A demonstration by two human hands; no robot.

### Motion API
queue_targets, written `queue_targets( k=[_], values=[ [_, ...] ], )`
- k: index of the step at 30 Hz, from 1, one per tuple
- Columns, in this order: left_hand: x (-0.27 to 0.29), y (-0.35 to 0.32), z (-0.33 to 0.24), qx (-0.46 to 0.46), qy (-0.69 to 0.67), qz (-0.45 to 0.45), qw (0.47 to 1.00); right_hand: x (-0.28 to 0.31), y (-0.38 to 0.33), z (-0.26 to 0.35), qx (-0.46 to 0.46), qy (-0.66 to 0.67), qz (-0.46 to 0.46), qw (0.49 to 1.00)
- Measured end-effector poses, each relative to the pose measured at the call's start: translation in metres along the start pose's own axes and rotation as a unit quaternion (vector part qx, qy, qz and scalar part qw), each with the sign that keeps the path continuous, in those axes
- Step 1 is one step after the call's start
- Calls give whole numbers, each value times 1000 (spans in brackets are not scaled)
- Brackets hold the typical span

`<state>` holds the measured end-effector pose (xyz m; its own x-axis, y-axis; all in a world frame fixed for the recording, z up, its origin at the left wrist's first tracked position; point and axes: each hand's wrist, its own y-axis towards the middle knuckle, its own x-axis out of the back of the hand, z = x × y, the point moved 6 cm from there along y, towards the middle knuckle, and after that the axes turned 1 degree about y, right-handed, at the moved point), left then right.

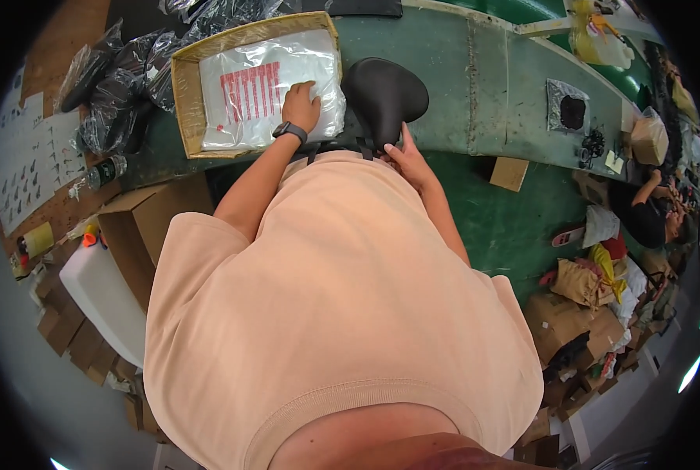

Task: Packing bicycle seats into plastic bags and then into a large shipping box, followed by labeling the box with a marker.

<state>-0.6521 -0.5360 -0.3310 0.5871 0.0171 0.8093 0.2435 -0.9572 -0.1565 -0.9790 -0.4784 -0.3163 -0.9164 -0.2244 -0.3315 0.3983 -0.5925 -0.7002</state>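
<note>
A black bicycle saddle (385,90) sits at the near edge of the green table, its narrow nose toward me. My right hand (413,160) grips it by the nose, thumb and fingers on either side; its underside is hidden. To its left is a shallow cardboard box (179,102) holding a stack of clear plastic bags (240,94) with red print. My left hand (301,110) rests on the right part of the stack, fingers stretched and slightly bent. A dark watch (290,131) is on that wrist.
Plastic-wrapped black saddles (119,90) are heaped at the far left. A bagged black part (567,106) lies on the table at right. An open carton (150,219) stands at my left. At far right another person (640,207) is near piled bags and boxes.
</note>
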Motion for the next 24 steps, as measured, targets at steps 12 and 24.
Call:
queue_targets(
  k=[12, 24],
  values=[
    [-62, 75, -151, -214, 68, 67, 972, 93, 64, 111, 196, -527, -99, 821],
    [-124, 137, -148, -20, 154, 189, 970, 136, 198, 122, 71, -466, -58, 880]
  ],
)
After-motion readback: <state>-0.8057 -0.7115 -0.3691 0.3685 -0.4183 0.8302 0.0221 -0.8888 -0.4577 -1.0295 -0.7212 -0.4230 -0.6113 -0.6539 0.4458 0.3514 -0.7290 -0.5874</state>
